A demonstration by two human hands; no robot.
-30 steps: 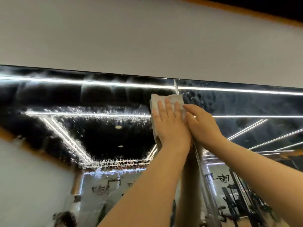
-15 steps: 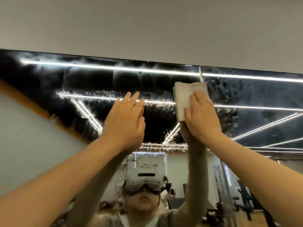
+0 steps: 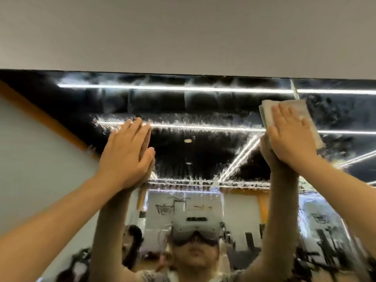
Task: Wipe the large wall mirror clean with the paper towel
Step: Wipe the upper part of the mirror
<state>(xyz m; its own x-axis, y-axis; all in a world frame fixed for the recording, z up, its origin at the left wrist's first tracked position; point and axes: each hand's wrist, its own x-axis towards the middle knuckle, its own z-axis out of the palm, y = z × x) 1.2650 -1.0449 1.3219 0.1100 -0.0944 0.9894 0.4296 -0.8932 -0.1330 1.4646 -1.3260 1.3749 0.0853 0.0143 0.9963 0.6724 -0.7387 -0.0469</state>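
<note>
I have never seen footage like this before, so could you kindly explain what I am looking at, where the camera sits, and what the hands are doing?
There is no machine here: a person works with two bare hands, and the single camera sits on their head, looking up along their raised arms. The dark shiny band is a large wall mirror, with a plain grey wall above it. The arms you see twice are the real ones and their reflections, and the headset shows in the reflection low down. The right hand presses a folded paper towel flat against the glass near the mirror's top edge, fingers straight. The left hand rests flat on the glass and holds nothing. The whitish speckles and streaks on the glass look like droplets or smears yet to be wiped.
</note>
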